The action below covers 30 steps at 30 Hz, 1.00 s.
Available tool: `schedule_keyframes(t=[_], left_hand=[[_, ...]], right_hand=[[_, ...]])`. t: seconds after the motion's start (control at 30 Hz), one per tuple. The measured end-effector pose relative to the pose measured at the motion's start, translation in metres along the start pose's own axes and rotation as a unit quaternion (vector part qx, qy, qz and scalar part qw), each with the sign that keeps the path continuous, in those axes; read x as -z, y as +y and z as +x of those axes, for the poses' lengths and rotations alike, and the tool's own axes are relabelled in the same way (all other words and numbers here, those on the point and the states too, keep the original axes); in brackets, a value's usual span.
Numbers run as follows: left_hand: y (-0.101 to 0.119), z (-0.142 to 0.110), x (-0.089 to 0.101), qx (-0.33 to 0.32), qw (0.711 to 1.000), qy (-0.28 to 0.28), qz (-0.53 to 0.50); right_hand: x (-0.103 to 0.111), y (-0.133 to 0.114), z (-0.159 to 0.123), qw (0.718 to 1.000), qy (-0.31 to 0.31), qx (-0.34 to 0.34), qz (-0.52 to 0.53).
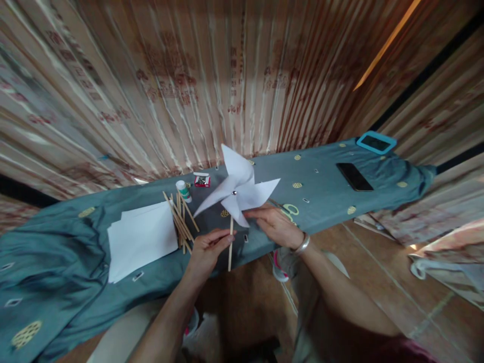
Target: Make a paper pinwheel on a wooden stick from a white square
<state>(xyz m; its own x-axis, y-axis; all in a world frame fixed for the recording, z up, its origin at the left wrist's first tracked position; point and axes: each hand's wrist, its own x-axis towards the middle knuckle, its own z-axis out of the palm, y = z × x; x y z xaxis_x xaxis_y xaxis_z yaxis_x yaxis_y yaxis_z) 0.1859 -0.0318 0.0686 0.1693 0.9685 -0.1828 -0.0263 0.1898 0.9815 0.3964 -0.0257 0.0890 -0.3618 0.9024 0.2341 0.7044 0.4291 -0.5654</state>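
A white paper pinwheel stands upright over the cloth, a round metal pin at its centre. Its thin wooden stick is pinched between the thumb and fingers of my left hand, below the blades. My right hand, with a silver bangle at the wrist, reaches in from the right. Its fingers are stretched toward the lower right blade and their tips are partly hidden by it; whether they touch the paper I cannot tell. Scissors with pale green handles lie just beyond the right hand.
Left of the pinwheel lie a stack of white paper and several loose wooden sticks. Behind them stand a small white-and-green bottle and a red box of metal pins. A black phone and blue-framed device rest right.
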Motion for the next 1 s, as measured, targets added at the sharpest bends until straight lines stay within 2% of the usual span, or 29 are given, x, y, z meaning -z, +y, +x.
schedule_keyframes(t=[0.07, 0.13, 0.2, 0.3, 0.33, 0.4, 0.5, 0.6, 0.73, 0.83, 0.9, 1.0], left_hand=[[-0.002, 0.002, 0.002, 0.008, 1.0, 0.004, 0.001], [-0.003, 0.003, 0.004, 0.016, 1.0, 0.006, 0.003], [-0.004, 0.004, 0.005, 0.021, 1.0, 0.014, 0.001], [-0.004, 0.005, 0.005, 0.024, 0.999, 0.026, -0.008], [-0.004, 0.005, 0.005, 0.024, 0.999, 0.027, -0.009], [-0.004, 0.004, 0.004, 0.022, 0.999, 0.024, -0.007], [-0.004, 0.003, 0.003, 0.019, 1.0, 0.018, -0.005], [-0.004, 0.003, 0.002, 0.014, 1.0, 0.016, -0.006], [-0.004, 0.004, 0.003, 0.005, 1.0, 0.024, -0.005], [-0.006, 0.006, 0.005, 0.005, 0.999, 0.038, -0.008], [-0.007, 0.007, 0.006, 0.008, 0.999, 0.049, -0.012], [-0.008, 0.008, 0.007, 0.009, 0.999, 0.05, -0.016]], right_hand=[[0.002, 0.001, -0.001, 0.998, -0.034, -0.004, 0.05], [0.004, 0.004, -0.003, 0.998, 0.0, -0.036, 0.061], [0.006, 0.006, -0.003, 0.992, 0.092, -0.068, 0.048], [0.007, 0.006, -0.004, 0.963, 0.257, -0.074, 0.005], [0.007, 0.006, -0.004, 0.954, 0.291, -0.066, -0.016], [0.006, 0.005, -0.002, 0.946, 0.316, -0.05, -0.06], [0.002, 0.008, 0.0, 0.952, 0.287, -0.044, -0.096], [-0.004, 0.009, 0.001, 0.967, 0.228, -0.065, -0.092], [-0.01, -0.001, -0.001, 0.995, 0.086, -0.043, -0.02], [-0.006, -0.011, -0.002, 0.998, -0.028, -0.024, 0.06], [0.001, -0.014, -0.003, 0.995, -0.029, -0.052, 0.075], [0.011, -0.011, -0.005, 0.99, 0.073, -0.099, 0.071]])
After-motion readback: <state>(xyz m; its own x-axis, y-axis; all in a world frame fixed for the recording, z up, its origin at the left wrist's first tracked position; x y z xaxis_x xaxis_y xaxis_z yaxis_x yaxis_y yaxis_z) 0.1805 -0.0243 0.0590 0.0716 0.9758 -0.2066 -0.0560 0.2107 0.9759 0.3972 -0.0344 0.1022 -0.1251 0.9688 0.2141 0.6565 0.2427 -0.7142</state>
